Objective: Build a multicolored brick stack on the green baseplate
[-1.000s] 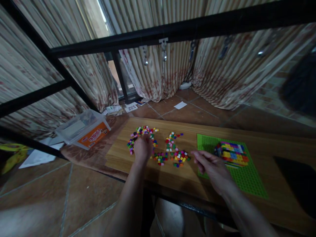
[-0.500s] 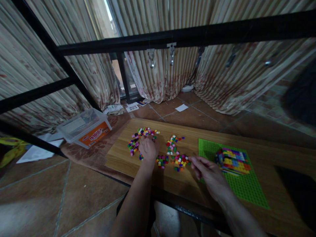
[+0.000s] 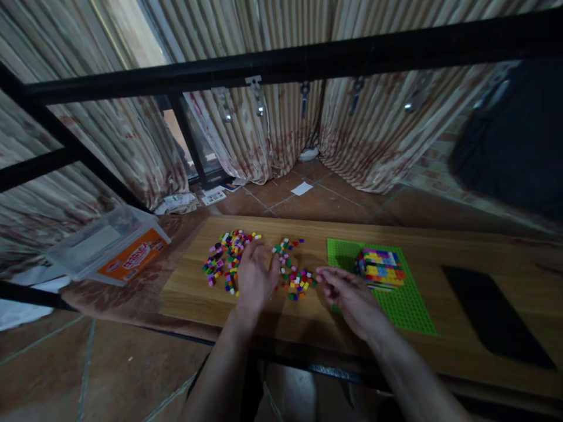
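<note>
Loose toy bricks in many colours lie scattered on the wooden tabletop. My left hand hovers low between the larger left heap and a smaller brick cluster, thumb and fingers apart, partly covering the bricks. Right of that cluster, my right hand has thumb and forefinger pinched together; whatever is between them is too small to make out. Behind its fingers lies a green baseplate, carrying a block built of coloured bricks.
A black flat object rests on the table at the right. A clear plastic box with an orange label stands on a brown cloth at the left. A black metal bar crosses before striped curtains. Papers lie on the tiled floor.
The view has swung right, shifting the scene leftward. My left hand has moved right from the larger heap toward the smaller clusters. My right hand stays pinched beside the baseplate.
</note>
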Motion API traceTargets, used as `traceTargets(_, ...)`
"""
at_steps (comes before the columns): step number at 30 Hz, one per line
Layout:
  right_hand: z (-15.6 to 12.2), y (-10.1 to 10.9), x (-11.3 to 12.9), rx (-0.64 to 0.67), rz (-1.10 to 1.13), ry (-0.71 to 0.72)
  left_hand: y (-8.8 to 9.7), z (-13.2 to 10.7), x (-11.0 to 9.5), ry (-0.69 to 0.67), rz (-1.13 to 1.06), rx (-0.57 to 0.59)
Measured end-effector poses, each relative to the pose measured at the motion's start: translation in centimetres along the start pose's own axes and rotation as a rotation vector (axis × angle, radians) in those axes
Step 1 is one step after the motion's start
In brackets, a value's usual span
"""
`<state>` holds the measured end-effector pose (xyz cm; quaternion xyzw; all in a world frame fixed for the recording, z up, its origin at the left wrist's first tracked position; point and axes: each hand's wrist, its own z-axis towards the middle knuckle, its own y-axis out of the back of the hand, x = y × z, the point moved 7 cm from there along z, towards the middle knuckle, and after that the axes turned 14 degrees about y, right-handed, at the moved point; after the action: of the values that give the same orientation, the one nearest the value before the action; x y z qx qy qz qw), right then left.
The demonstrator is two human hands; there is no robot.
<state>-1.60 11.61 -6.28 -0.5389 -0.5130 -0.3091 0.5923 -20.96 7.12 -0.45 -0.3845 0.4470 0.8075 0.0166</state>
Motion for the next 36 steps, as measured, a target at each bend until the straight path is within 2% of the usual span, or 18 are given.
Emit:
traceTargets(2,0.0,-0.3,0.0,0.012,0.062,-0.03,-1.0,-1.7,-1.9,-0.111,-0.089,0.137)
traceTargets(5,-0.1,-1.0,0.0,0.061,0.096,-0.034,-2.3,-3.5,-3.9,-0.202,-0.168,0.274)
traceTargets(10,0.0,-1.4,0.2,0.093,0.063,0.035,-3.3,-4.3,-5.0,-0.236,-0.25,0.418)
traceTargets(13,0.1,-1.0,0.1,0.055,0.041,0.057,-3.9,-4.3,-4.5,-0.125,-0.368,0.459)
traceTargets(17,0.3,-0.5,-0.2,0.021,-0.034,0.097,-5.6,-5.0,-3.5,0.084,-0.603,0.557)
traceTargets(23,0.4,-0.2,0.1,0.043,-0.299,0.209,-7.3,-5.5,-2.4,0.33,-0.806,0.56)
traceTargets(26,0.4,0.0,0.3,0.029,-0.33,0.238,-7.6,-5.8,-2.6,0.436,-0.929,0.602)
traceTargets(31,0.6,0.8,-0.4,-0.047,-0.201,0.136,-7.9,-6.1,-3.0,0.526,-1.053,0.632)
traceTargets(36,0.4,0.2,-0.6,0.043,-0.168,0.084,-7.7,-5.9,-3.0,0.528,-1.065,0.64)
